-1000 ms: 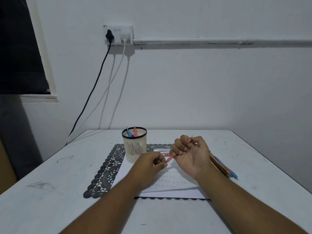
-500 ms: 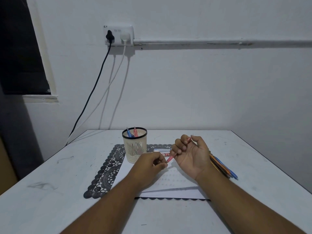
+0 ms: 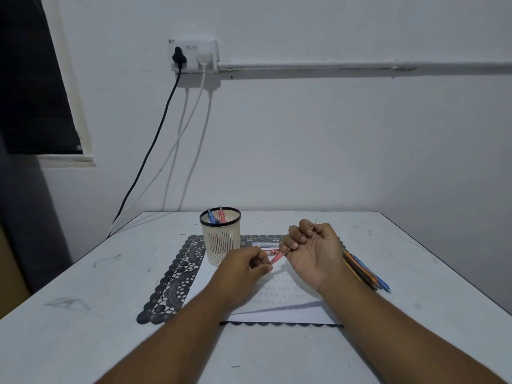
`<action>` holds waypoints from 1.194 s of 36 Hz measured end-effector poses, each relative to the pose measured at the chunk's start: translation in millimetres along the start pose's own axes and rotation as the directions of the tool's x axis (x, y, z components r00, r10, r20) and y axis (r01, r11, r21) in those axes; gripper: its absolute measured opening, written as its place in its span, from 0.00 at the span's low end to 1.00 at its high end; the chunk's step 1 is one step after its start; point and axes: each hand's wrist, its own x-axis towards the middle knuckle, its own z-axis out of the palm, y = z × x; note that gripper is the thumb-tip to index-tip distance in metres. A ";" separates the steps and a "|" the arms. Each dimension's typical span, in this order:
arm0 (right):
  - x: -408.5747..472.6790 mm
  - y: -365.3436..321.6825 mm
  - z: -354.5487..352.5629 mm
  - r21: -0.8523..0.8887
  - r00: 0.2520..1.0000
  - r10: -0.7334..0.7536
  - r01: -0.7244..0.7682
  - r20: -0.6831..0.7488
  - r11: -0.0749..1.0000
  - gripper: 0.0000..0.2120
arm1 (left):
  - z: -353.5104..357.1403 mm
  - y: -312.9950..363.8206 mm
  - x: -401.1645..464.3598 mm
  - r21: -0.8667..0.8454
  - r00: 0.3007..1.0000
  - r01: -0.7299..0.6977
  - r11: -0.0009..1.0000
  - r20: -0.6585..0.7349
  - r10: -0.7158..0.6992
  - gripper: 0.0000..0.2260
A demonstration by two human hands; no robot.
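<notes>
We find the red pen (image 3: 277,257) slanting just above the white sheet (image 3: 279,297), between both hands. The right hand (image 3: 313,256), palm up, has its fingers (image 3: 297,236) curled round the pen's upper length, while the left hand (image 3: 243,266) pinches its lower tip. Just behind the left hand a mesh pen cup (image 3: 220,241) with pens inside stands on a black lace mat (image 3: 177,281). Loose pens (image 3: 365,274) lie beside the right wrist on the tabletop (image 3: 97,314).
</notes>
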 end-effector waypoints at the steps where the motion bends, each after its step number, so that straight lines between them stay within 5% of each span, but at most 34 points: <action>1: -0.1 0.2 -0.3 0.011 1.000 0.002 -0.002 -0.002 1.000 0.10 | 0.1 0.1 -0.2 0.002 1.000 -0.002 1.000 0.002 0.002 0.08; 18: 1.9 -4.7 -6.3 0.152 0.999 0.024 -0.018 -0.039 0.988 0.17 | -4.3 7.4 -4.1 -0.106 0.999 0.003 0.994 0.039 0.001 0.07; 43: 0.7 -4.6 -5.8 0.080 0.998 0.023 -0.018 -0.061 0.997 0.15 | -4.6 5.1 -3.3 -0.067 0.999 -0.031 0.997 0.036 0.033 0.06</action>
